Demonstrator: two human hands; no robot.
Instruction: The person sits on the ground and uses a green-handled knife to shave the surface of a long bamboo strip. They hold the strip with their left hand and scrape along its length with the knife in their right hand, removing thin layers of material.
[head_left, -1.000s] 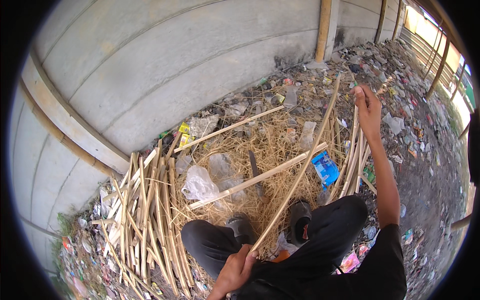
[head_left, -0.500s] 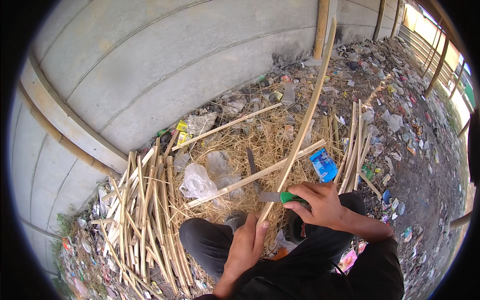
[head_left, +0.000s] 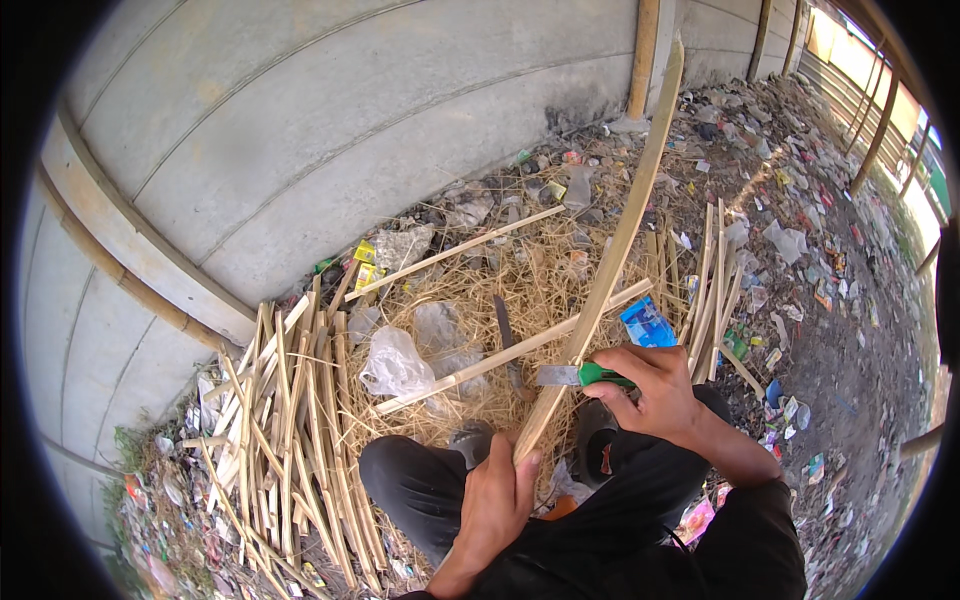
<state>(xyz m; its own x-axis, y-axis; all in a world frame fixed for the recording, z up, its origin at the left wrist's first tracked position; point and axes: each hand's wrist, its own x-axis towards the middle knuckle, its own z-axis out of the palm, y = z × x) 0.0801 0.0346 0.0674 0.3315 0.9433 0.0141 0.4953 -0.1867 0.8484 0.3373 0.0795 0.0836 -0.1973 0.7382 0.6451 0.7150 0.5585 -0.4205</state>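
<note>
A long bamboo strip (head_left: 628,215) slants up and away from me toward the wall. My left hand (head_left: 492,508) is closed round its near end, above my lap. In my right hand (head_left: 645,395) is a knife (head_left: 560,375) with a green handle and a short, wide blade. The blade lies across the strip, a little beyond my left hand, and appears to touch it. Another bamboo strip (head_left: 470,375) lies on the shavings beneath the held one. A dark, long blade-like tool (head_left: 506,335) rests on the shavings just ahead of my knees.
Many bamboo strips (head_left: 290,430) are piled at my left, and several more (head_left: 708,290) lie at the right. A clear plastic bag (head_left: 392,365) and a blue packet (head_left: 648,325) sit on the shavings. A grey concrete wall (head_left: 350,110) stands ahead; litter covers the ground (head_left: 840,330) rightward.
The held strip has turned to show a wider face and has shifted slightly right. My right hand and the knife have moved a little to the right and up along with it.
</note>
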